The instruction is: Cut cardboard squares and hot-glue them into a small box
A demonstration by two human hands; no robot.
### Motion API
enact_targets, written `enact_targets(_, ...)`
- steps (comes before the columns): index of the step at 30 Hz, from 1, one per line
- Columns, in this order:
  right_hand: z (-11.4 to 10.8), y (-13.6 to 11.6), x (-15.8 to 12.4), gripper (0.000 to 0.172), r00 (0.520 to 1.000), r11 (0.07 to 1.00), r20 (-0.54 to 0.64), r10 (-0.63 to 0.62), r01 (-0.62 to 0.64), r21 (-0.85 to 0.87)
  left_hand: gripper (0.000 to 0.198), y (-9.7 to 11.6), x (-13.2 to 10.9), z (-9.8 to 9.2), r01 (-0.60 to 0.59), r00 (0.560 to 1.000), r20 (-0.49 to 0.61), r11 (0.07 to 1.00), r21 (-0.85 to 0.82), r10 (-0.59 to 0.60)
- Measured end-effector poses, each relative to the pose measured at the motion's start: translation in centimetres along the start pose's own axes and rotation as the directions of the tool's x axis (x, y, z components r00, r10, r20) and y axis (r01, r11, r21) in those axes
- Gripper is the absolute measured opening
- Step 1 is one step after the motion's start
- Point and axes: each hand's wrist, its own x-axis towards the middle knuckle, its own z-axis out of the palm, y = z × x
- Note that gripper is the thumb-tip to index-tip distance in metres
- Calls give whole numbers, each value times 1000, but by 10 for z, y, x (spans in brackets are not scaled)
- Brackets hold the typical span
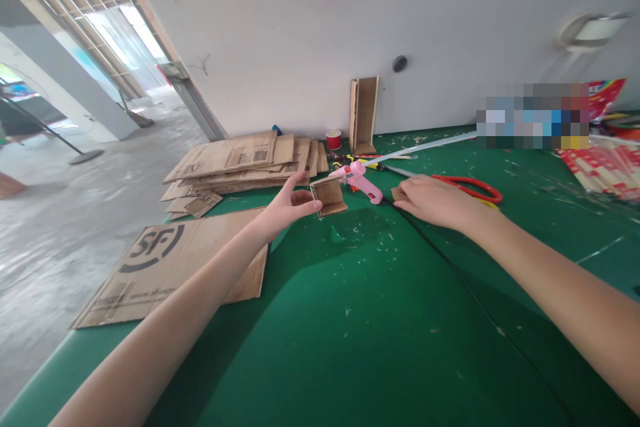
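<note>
My left hand [286, 205] grips a small folded cardboard piece [331, 196] by its left edge, thumb in front and fingers behind. The piece has an upright wall and a short flap at the bottom. Just behind it lies a pink hot glue gun [367, 187] with a long clear glue stick [425, 147] in its back end. My right hand [431, 199] is closed to the right of the glue gun's handle. A bit of brown cardboard [397, 193] shows at its fingertips, mostly hidden. Red-handled scissors [475, 187] lie beyond the right wrist.
Stacked cardboard sheets [235, 163] lie at the back left, with a large sheet [200, 260] nearer. A cardboard channel [367, 113] stands against the wall beside a red spool [333, 140]. The black cord [445, 257] crosses the green table [320, 347]. Red-and-white packets [600, 167] lie right.
</note>
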Motion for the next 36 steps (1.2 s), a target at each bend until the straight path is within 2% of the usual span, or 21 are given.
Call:
enact_targets(4, -26, 1, -3, 37, 990, 974, 76, 115, -128, 186, 96, 2, 0, 1, 2, 999, -42, 999, 33, -1)
enact_targets(7, -57, -3, -11, 42, 980, 858, 94, 178, -201, 472, 95, 4, -1, 2, -9, 999, -50, 1000, 28, 10)
enact_targets(8, -65, -8, -13, 43, 983, 783, 100, 151, -181, 595, 95, 5, -1, 2, -13, 999, -44, 1000, 20, 14)
enact_targets(10, -74, -23, -17, 45, 987, 516, 159, 13, -143, 845, 95, 4, -1, 3, -21, 999, -26, 1000, -6, 21)
enact_targets(12, -71, -44, -16, 45, 975, 266, 186, -122, -149, 952, 93, 2, -1, 3, -33, 999, -7, 999, -39, 33)
enact_targets(13, -66, -55, -14, 46, 982, 165, 158, -104, -139, 976, 92, 1, -1, 3, -42, 999, -4, 998, -57, 41)
enact_targets(14, -59, -65, -11, 47, 994, 78, 110, -26, -108, 991, 90, 0, -1, 3, -52, 999, -5, 996, -76, 51)
enact_targets(16, -44, -82, -4, 45, 991, -31, 32, 128, -28, 999, 88, -3, -1, 3, -67, 998, -8, 992, -109, 67)
enact_targets(18, -32, -93, 1, 44, 977, -49, 17, 212, -7, 999, 89, -3, -2, 6, -64, 998, 12, 990, -127, 66)
enact_targets(21, -23, -100, 3, 44, 963, -42, 61, 263, -51, 998, 92, -1, -4, 11, -43, 996, 74, 991, -129, 53)
enact_targets(24, -20, -103, 2, 43, 962, -81, 78, 262, -58, 995, 92, 2, -6, 16, -40, 994, 95, 993, -106, 51)
enact_targets(30, -15, -103, 2, 40, 976, -167, 61, 210, -26, 986, 93, 4, -7, 19, -27, 998, 62, 996, -87, 32)
enact_targets(33, -15, -103, 1, 49, 971, -154, 71, 230, -36, 987, 92, 2, -7, 18, -26, 998, 54, 994, -105, 32)
enact_targets(36, -15, -103, 1, 52, 957, -94, 72, 281, -48, 994, 91, 1, -7, 17, -15, 999, 43, 991, -136, 21)
